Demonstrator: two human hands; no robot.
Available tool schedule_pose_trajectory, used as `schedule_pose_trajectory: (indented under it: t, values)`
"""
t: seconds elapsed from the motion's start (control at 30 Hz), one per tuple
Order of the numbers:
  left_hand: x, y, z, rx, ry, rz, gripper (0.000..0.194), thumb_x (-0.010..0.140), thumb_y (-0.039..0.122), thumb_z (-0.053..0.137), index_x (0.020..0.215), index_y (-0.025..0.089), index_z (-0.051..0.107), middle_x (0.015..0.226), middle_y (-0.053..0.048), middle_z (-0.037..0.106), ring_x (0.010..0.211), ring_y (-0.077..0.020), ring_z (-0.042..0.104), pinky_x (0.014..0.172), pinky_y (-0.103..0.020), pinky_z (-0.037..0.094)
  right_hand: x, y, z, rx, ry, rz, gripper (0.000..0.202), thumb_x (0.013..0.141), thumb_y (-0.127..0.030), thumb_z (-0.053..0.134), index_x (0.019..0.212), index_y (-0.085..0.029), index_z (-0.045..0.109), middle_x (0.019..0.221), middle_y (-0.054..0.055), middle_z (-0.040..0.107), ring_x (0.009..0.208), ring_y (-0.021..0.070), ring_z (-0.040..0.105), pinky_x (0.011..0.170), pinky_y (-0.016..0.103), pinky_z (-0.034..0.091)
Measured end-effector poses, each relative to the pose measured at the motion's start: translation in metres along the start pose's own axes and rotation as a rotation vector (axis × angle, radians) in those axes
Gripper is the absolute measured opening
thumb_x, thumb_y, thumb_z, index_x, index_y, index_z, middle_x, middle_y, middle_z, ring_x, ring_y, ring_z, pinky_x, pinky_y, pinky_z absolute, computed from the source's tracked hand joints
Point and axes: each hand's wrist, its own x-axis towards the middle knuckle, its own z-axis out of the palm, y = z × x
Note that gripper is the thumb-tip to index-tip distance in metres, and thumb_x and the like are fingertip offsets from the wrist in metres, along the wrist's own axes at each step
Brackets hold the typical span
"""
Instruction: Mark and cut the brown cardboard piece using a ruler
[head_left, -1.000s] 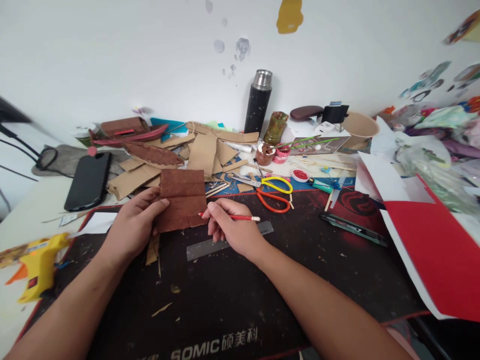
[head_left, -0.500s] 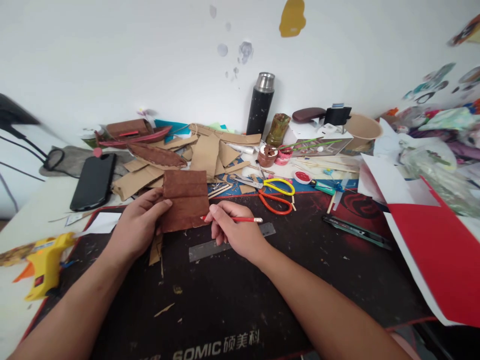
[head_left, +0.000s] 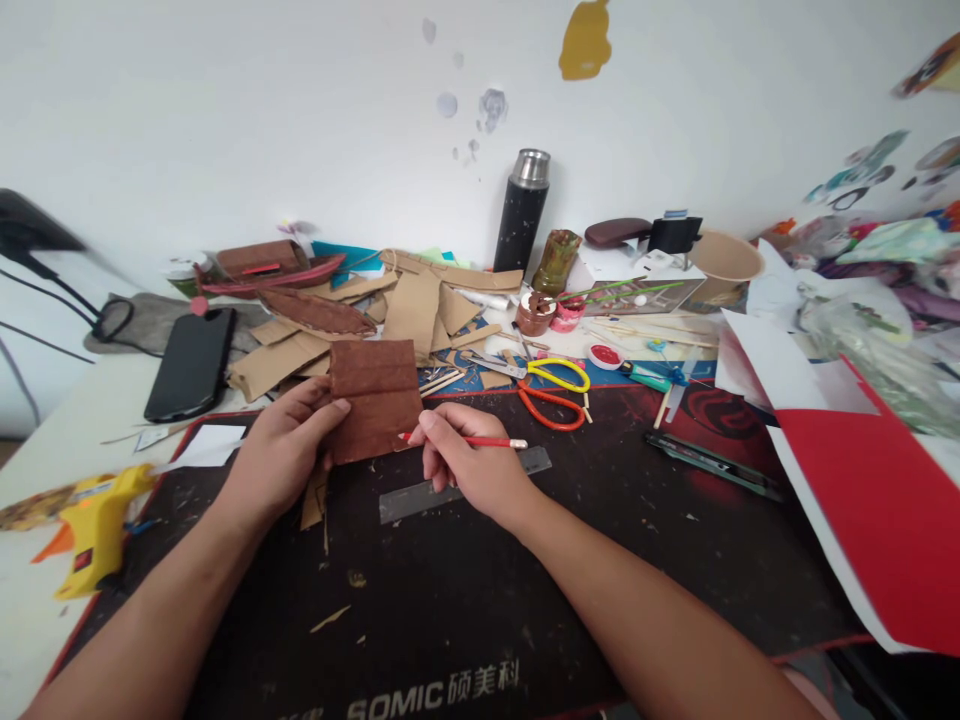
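A brown creased piece of cardboard (head_left: 375, 400) is held up at its left edge by my left hand (head_left: 289, 445), thumb in front and fingers partly hidden behind. My right hand (head_left: 472, 455) pinches a red pencil (head_left: 491, 441), its tip at the lower right part of the brown piece. Under my right hand lies a clear ruler (head_left: 420, 498) on the dark desk mat (head_left: 450, 610). A narrow cardboard strip (head_left: 313, 500) sits just below my left hand.
Scissors (head_left: 555, 385) with yellow and red handles lie behind my right hand. Cardboard scraps (head_left: 411, 310) are heaped at the back. A yellow glue gun (head_left: 97, 530) and a phone (head_left: 189, 362) are left; a utility knife (head_left: 712, 465) and red sheet (head_left: 870, 510) are right.
The view has shifted very slightly. Both hands keep their hold, and the brown cardboard and pencil stay almost in the same place.
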Motion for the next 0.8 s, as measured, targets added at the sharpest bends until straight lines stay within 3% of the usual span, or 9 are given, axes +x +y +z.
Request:
schedule_pose_trajectory:
  t: [0.13,0.4,0.8]
  values:
    - [-0.001,0.002,0.003,0.018,-0.011,0.011,0.058,0.074,0.048,0.090,0.123,0.019,0.080,0.115,-0.011,0.087,0.062,-0.0169,0.062,0.039,-0.022,0.042,-0.001,0.001,0.004,0.008,-0.054,-0.014,0.046,0.104,-0.065,0.068,0.092,-0.021,0.073,0.065,-0.006,0.065,0.047,0.0085,0.056,0.049,0.023,0.043]
    - [-0.002,0.004,0.005,0.010,-0.032,0.039,0.055,0.074,0.046,0.090,0.120,0.019,0.080,0.101,-0.007,0.085,0.059,-0.0175,0.059,0.039,-0.025,0.048,0.000,0.000,0.013,0.030,-0.125,0.031,0.036,0.101,-0.058,0.076,0.097,-0.022,0.073,0.073,-0.005,0.070,0.052,0.0087,0.062,0.053,0.022,0.047]
    - [-0.001,0.000,0.007,0.014,-0.054,0.049,0.056,0.076,0.048,0.088,0.124,0.021,0.079,0.094,-0.005,0.083,0.052,-0.0177,0.060,0.040,-0.027,0.049,0.002,0.004,0.014,0.020,-0.122,-0.044,0.043,0.106,-0.062,0.070,0.112,-0.021,0.080,0.095,0.002,0.080,0.058,0.0087,0.068,0.056,0.023,0.049]
